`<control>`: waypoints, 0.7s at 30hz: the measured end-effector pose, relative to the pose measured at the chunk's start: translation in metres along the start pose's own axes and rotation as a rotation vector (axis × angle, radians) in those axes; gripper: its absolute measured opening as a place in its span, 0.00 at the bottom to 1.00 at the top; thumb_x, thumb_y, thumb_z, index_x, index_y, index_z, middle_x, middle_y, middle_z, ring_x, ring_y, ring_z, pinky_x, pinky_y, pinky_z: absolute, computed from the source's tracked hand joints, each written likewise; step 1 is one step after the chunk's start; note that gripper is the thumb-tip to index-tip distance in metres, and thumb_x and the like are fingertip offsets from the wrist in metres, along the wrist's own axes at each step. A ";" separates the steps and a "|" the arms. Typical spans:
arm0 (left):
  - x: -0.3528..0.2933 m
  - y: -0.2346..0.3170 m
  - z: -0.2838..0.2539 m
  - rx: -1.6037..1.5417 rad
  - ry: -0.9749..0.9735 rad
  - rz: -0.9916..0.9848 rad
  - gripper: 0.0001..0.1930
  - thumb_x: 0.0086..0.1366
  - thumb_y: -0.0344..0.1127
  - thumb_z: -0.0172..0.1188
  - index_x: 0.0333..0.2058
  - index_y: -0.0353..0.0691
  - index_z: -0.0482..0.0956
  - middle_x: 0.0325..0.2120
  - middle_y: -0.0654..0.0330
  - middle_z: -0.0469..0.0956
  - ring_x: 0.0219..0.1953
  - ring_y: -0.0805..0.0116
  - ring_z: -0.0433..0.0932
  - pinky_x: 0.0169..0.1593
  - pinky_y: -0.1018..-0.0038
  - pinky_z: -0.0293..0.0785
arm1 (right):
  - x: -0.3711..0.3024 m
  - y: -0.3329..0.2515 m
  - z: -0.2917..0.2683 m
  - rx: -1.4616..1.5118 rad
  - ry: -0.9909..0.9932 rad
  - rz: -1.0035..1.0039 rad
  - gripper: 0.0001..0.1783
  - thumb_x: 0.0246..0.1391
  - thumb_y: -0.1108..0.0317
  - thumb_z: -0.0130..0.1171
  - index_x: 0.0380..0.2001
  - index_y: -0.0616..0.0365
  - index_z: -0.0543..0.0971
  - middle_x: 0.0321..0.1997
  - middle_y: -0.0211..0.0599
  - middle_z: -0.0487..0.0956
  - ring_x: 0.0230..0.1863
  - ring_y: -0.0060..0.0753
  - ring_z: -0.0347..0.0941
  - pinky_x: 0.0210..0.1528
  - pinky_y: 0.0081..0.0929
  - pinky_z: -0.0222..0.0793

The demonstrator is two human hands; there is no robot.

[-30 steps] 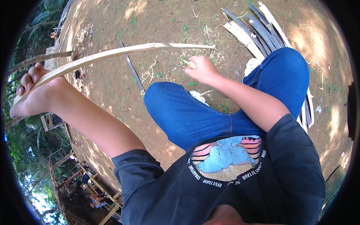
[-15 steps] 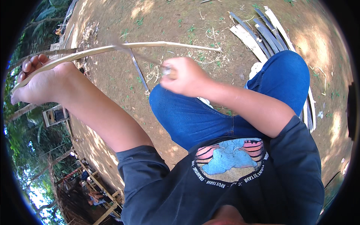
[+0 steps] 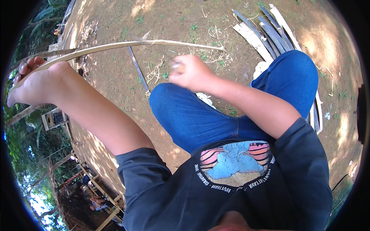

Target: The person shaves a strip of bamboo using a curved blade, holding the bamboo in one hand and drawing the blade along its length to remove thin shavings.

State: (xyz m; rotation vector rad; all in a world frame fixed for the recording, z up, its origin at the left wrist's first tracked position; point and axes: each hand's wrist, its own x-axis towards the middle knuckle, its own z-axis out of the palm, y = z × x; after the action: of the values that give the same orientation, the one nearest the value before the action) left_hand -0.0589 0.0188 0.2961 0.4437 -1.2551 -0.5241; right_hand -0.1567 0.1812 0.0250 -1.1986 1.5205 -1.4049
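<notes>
My left hand (image 3: 38, 82) is stretched far out to the left, its fingers curled round one end of a long pale strip that looks like split bamboo (image 3: 115, 45). From there the strip runs to the right above the ground in a slight curve, its far end thin. Above my left knee, my right hand (image 3: 190, 73) is closed round a knife (image 3: 178, 66). Only part of its handle end shows; motion blurs the blade, which is hard to make out. A small pale shaving (image 3: 146, 35) stands up by the strip's upper edge.
Dark-skinned split strips (image 3: 273, 32) lie piled beyond my right knee (image 3: 295, 71). A single thin dark strip (image 3: 138, 68) rests on the dirt ground, with curly shavings (image 3: 156, 71) beside it. A low wooden structure (image 3: 100, 188) stands at the lower left.
The knife's blurred blade, seen earlier reaching up left towards the strip, no longer shows clearly. My right hand has moved slightly up and right. The strip sits a little higher.
</notes>
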 end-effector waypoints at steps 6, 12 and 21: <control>0.003 -0.011 -0.003 -0.016 0.036 -0.006 0.30 0.73 0.65 0.21 0.28 0.46 0.58 0.20 0.67 0.62 0.24 0.72 0.60 0.35 0.75 0.64 | -0.006 -0.009 -0.012 0.016 -0.090 0.042 0.15 0.45 0.62 0.63 0.28 0.65 0.79 0.21 0.44 0.78 0.24 0.34 0.76 0.31 0.35 0.72; 0.000 -0.010 -0.003 -0.081 0.020 0.023 0.21 0.68 0.59 0.40 0.25 0.49 0.58 0.16 0.69 0.60 0.19 0.74 0.60 0.32 0.72 0.62 | -0.004 -0.058 -0.011 0.080 -0.071 -0.242 0.14 0.45 0.63 0.62 0.29 0.64 0.78 0.23 0.51 0.77 0.25 0.43 0.76 0.32 0.37 0.72; 0.028 -0.016 -0.029 -0.297 -0.243 -0.105 0.34 0.68 0.72 0.21 0.23 0.51 0.62 0.12 0.72 0.60 0.21 0.70 0.61 0.38 0.65 0.66 | -0.017 0.140 -0.032 -0.237 0.016 0.540 0.13 0.47 0.61 0.63 0.32 0.59 0.82 0.32 0.47 0.83 0.34 0.40 0.81 0.40 0.36 0.76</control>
State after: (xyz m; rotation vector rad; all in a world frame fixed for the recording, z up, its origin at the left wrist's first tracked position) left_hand -0.0266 -0.0098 0.3006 0.1993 -1.3632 -0.8601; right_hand -0.2031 0.2027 -0.1098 -0.8138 1.8823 -0.8954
